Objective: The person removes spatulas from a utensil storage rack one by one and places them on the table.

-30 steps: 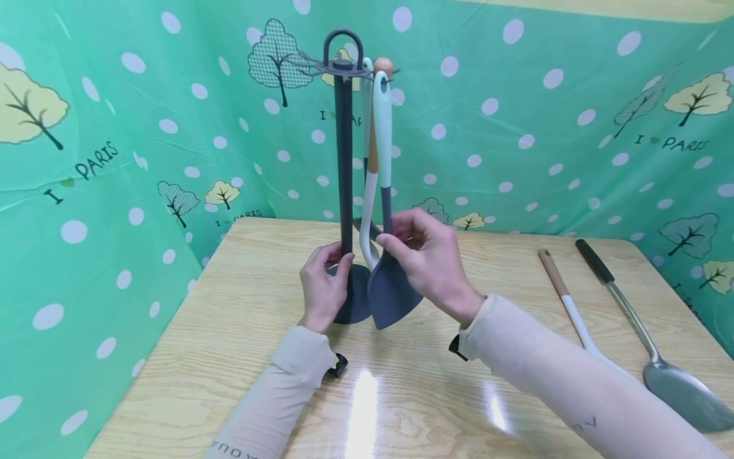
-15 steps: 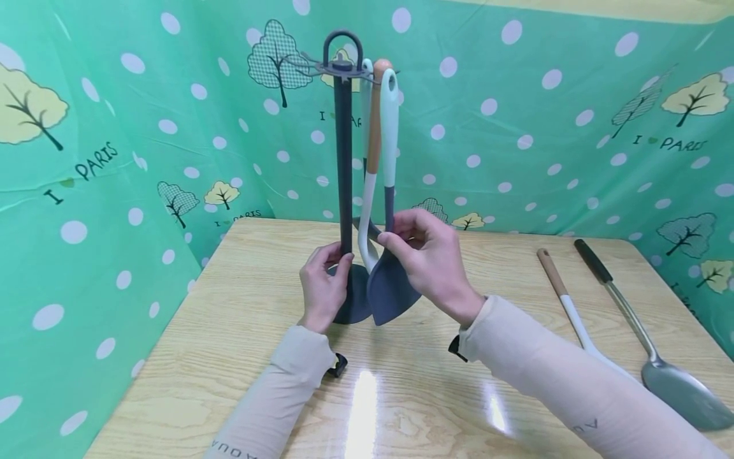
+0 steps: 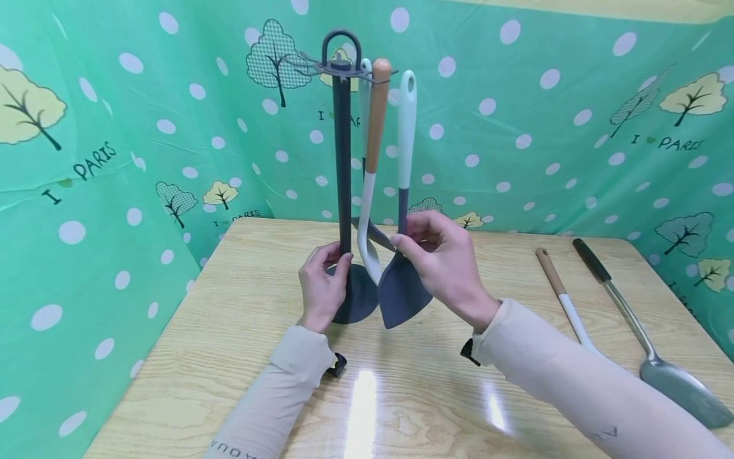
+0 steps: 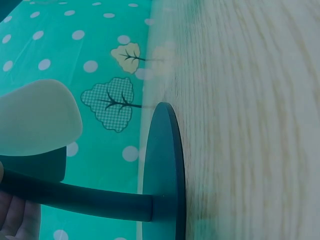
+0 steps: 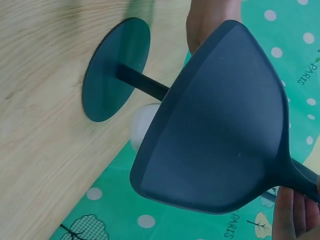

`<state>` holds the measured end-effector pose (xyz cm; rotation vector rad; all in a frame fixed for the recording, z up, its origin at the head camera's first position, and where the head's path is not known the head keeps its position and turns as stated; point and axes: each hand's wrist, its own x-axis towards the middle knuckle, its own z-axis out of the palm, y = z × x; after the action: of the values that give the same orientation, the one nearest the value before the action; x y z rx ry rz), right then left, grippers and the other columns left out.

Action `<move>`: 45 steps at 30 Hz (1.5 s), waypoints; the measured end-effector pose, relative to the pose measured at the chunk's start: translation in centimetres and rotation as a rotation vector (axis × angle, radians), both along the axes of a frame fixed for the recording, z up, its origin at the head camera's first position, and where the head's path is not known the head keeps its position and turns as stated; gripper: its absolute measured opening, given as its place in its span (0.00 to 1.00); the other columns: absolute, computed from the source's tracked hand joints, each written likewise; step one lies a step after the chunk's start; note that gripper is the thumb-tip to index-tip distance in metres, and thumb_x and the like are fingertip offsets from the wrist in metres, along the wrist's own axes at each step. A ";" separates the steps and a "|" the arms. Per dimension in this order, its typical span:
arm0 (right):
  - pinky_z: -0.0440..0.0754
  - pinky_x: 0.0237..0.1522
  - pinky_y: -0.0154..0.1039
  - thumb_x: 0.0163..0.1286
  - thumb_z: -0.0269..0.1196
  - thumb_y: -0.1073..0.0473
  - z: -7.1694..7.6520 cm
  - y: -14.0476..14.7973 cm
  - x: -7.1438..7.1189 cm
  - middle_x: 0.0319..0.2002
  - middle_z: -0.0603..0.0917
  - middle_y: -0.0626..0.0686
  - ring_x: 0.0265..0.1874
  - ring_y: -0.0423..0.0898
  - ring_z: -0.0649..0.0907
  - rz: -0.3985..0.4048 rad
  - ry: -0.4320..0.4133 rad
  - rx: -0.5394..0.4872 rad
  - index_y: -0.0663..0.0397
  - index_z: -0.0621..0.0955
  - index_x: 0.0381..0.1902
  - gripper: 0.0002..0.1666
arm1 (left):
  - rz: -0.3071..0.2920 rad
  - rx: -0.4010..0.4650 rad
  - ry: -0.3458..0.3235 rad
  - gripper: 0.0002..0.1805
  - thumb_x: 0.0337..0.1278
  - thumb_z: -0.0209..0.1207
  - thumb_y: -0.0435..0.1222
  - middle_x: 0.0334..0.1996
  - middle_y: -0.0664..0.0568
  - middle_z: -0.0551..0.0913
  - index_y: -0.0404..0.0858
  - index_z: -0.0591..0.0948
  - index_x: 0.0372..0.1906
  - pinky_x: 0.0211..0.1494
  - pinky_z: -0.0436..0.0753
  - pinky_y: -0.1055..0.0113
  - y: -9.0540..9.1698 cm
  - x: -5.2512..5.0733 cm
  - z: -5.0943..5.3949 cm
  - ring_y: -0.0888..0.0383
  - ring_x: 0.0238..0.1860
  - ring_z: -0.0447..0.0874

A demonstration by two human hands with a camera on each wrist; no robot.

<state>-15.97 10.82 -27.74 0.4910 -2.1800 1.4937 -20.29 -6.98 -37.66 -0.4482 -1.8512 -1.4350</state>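
Your right hand (image 3: 450,264) pinches the spatula (image 3: 404,207) by its dark neck; the blade (image 3: 404,293) hangs just below that grip, the pale handle (image 3: 406,134) rises above, apart from the rack (image 3: 342,159). Your left hand (image 3: 323,284) grips the rack's post low down, near the table (image 3: 258,287).

Polka-dotted green cloth (image 3: 493,137) spans the upper frame; wood-grain worktop (image 3: 229,306) below. At right lie a metal turner (image 3: 682,390) and brown-handled white utensil (image 3: 576,320).
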 end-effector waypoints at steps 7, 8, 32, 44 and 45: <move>0.83 0.34 0.33 0.62 0.68 0.62 -1.6 2.3 -0.2 0.34 0.82 0.50 0.30 0.43 0.82 -0.023 -0.034 0.026 0.57 0.81 0.40 0.10 | -0.002 0.009 0.004 0.07 0.50 0.62 0.18 0.30 0.32 0.81 0.20 0.81 0.37 0.40 0.84 0.47 -0.1 0.0 0.0 0.40 0.31 0.82; 0.83 0.34 0.33 0.62 0.68 0.62 -1.7 2.6 -0.2 0.34 0.82 0.51 0.30 0.44 0.82 -0.030 -0.040 0.032 0.58 0.81 0.41 0.10 | 0.000 0.006 0.005 0.07 0.50 0.62 0.18 0.29 0.33 0.81 0.20 0.81 0.37 0.40 0.84 0.47 -0.1 0.0 0.0 0.40 0.31 0.82; 0.84 0.36 0.31 0.63 0.67 0.52 -3.1 10.9 1.2 0.36 0.84 0.53 0.33 0.42 0.85 -0.247 -0.322 0.188 0.54 0.82 0.45 0.16 | -0.006 -0.001 0.020 0.07 0.49 0.62 0.18 0.30 0.33 0.81 0.21 0.81 0.37 0.40 0.85 0.48 -0.1 -0.2 -0.1 0.41 0.31 0.82; 0.85 0.34 0.33 0.66 0.64 0.53 -4.3 14.4 2.2 0.37 0.82 0.58 0.30 0.43 0.85 -0.255 -0.363 0.212 0.63 0.79 0.46 0.19 | -0.014 0.009 0.012 0.07 0.50 0.62 0.18 0.30 0.33 0.81 0.20 0.81 0.37 0.40 0.85 0.48 -0.1 0.0 0.0 0.41 0.31 0.83; 0.85 0.34 0.33 0.66 0.65 0.53 -4.3 14.6 2.3 0.37 0.81 0.58 0.30 0.43 0.85 -0.253 -0.364 0.211 0.63 0.79 0.46 0.19 | -0.016 0.009 0.012 0.07 0.50 0.62 0.18 0.30 0.33 0.81 0.20 0.81 0.37 0.40 0.85 0.48 -0.1 0.0 0.0 0.41 0.31 0.82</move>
<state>-13.66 25.44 -32.06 -0.0006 -2.5813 1.3011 -20.31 -7.05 -37.69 -0.4665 -1.8348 -1.4481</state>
